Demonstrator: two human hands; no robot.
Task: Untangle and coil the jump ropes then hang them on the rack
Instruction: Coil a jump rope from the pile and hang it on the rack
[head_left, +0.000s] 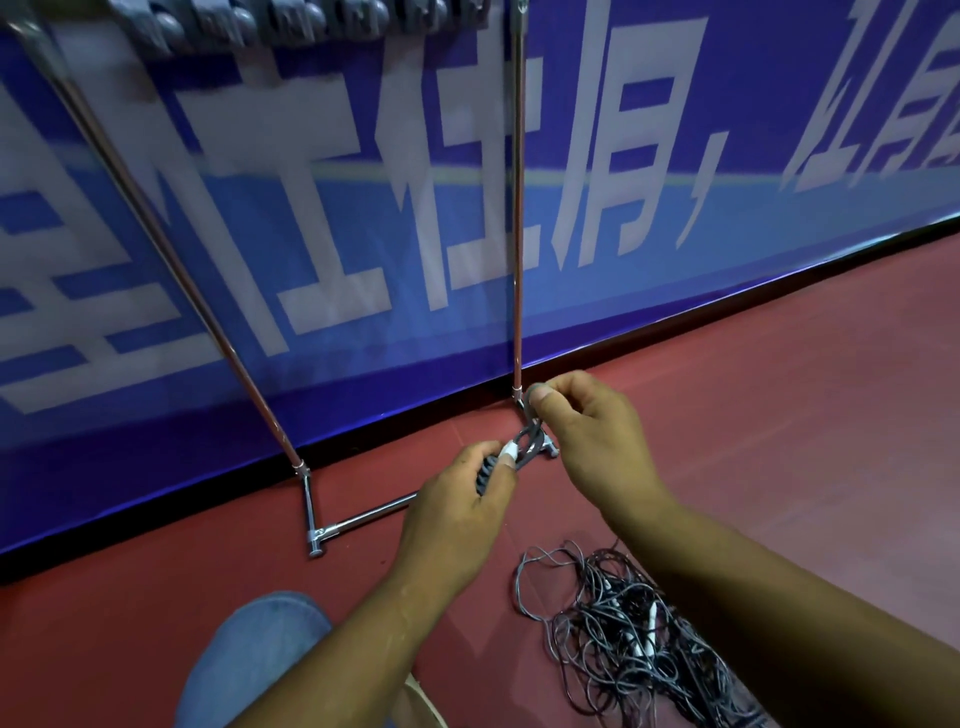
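Floor (779, 426) red and smooth, meeting a blue banner (649, 270) with large white characters along the back. Rack (518, 208) stands against the banner: two shiny metal uprights, the left one slanting in the wide view, joined low down by a cross bar that rests on the floor. At the top edge, grey bundles (270, 21) hang in a row from the rack. They are too blurred to be sure, but they look like coiled ropes.

Left hand (457, 509) is closed around a dark ribbed handle (482, 475), thumb lying along its top. A white collar shows at the handle's end just past the thumb. From there a short run of grey rope (530, 441) goes up to the right hand (587, 431), which pinches a small loop of it between thumb and forefinger. The two hands are near each other, just in front of the foot of the right upright and above the floor.

Tangle of ropes (639, 644) lies on the floor below the right forearm: thin dark cords heaped in loose loops, a few white handle ends showing inside. Knee (249, 660) in blue jeans at bottom left, beneath the left forearm.
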